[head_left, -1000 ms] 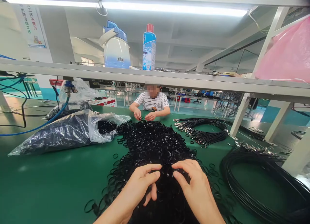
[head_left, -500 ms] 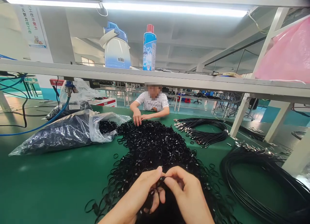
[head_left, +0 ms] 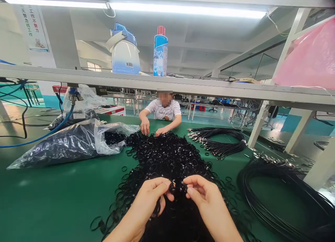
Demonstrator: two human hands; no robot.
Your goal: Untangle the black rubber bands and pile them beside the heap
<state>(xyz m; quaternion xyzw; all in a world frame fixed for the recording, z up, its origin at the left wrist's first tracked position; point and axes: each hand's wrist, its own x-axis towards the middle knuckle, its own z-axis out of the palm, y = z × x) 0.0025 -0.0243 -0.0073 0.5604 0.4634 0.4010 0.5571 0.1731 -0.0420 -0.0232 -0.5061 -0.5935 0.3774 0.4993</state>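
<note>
A big heap of thin black rings (head_left: 170, 154) spreads over the green table, running from under my hands toward the far side. My left hand (head_left: 150, 198) is closed around several black rings, some at the thumb and fingertip and one hanging lower by the curled fingers. A short gap away, my right hand (head_left: 205, 198) pinches what looks like a black ring (head_left: 184, 189) between thumb and index finger. Dark rings behind make its outline hard to separate. Both hands are above the near part of the heap.
Across the table, a person (head_left: 167, 111) in a striped shirt has both hands at the heap's far edge. An open clear bag (head_left: 65, 144) of black pieces lies left. Coiled black cables (head_left: 225, 141) lie right. Overhead, a shelf (head_left: 199, 85) carries a jug (head_left: 125, 53) and spray can (head_left: 160, 55).
My hands, touching at the fingertips before, have drawn apart, the right one moving rightward. The person opposite has brought their other hand to the heap.
</note>
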